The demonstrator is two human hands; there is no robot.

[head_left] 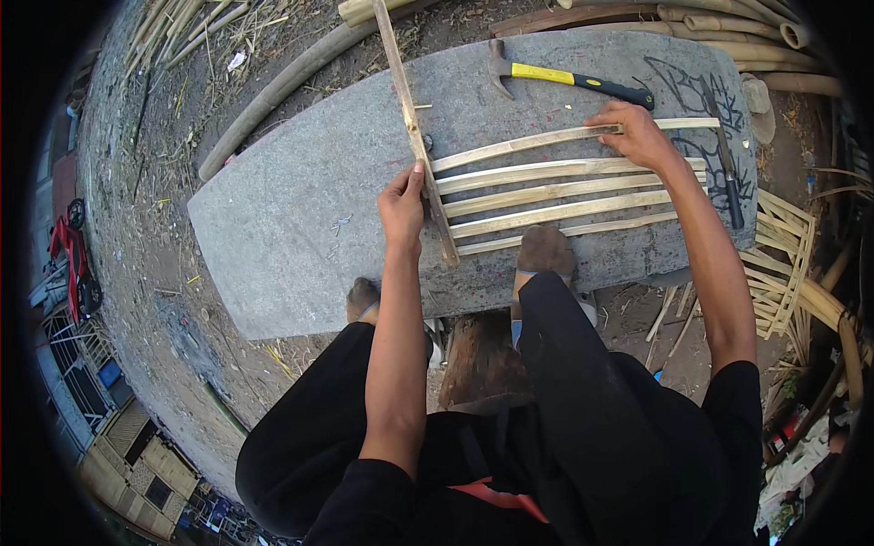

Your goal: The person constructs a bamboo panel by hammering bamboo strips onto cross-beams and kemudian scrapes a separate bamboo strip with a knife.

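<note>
My left hand pinches a long bamboo crosspiece, which lies slantwise over the left ends of several pale bamboo slats. With my right hand I grip the farthest bamboo slat near its right part; its left end meets the crosspiece just beyond my left thumb. A small thin peg sticks out sideways from the crosspiece. The other slats lie roughly side by side on a grey slab. My right foot, in a brown covering, presses at the nearest slat.
A claw hammer with a yellow and black handle lies beyond my right hand. Right of the slats is a dark-handled tool. Loose nails dot the slab's left half. Bamboo poles, a lattice panel and a log surround it.
</note>
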